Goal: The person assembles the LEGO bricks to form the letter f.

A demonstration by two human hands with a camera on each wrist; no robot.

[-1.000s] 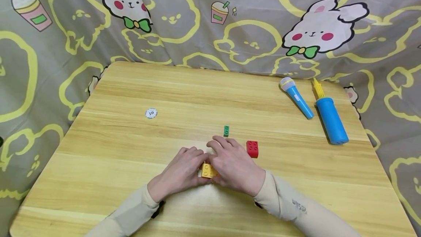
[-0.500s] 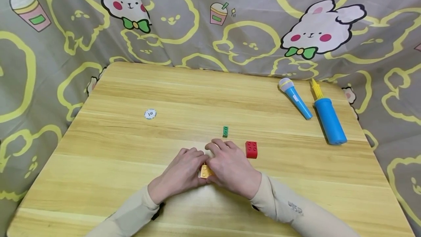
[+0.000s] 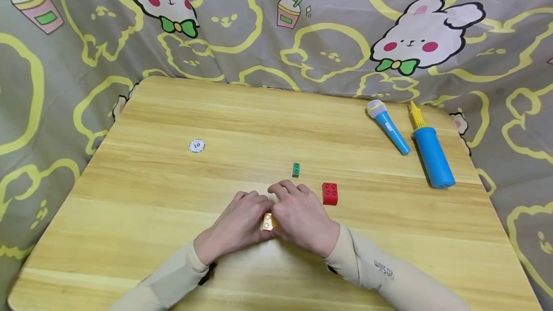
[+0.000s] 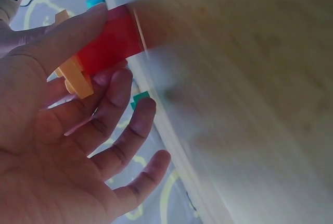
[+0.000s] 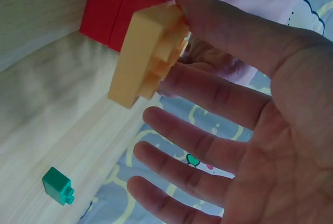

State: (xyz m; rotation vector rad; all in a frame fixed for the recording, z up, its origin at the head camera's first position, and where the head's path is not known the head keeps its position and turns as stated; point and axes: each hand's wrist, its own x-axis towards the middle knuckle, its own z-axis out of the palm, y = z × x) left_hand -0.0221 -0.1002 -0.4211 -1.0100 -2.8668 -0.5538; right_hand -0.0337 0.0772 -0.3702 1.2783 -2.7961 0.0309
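In the right wrist view a yellow brick point(image 5: 136, 57) sits tilted against two red blocks point(image 5: 101, 10) standing side by side. The right hand point(image 5: 244, 94) pinches the yellow brick between thumb and index finger, its other fingers spread. In the left wrist view the left hand point(image 4: 78, 130) has its thumb and a fingertip on the red block point(image 4: 112, 41), beside the yellow brick point(image 4: 77, 78). From the head view, left hand point(image 3: 237, 224) and right hand point(image 3: 304, 217) meet around the yellow brick point(image 3: 268, 221), hiding the red below.
A green brick point(image 3: 295, 170) lies beyond the hands, and a separate red brick point(image 3: 330, 194) to the right. Farther right are a blue microphone point(image 3: 390, 131) and a blue pump point(image 3: 433, 157). A white chip point(image 3: 197, 146) marked 10 lies on the left of the wooden table point(image 3: 142, 172).
The right hand has shifted slightly left, closer to the left hand, and less of the yellow brick shows between them. The left hand has barely moved.
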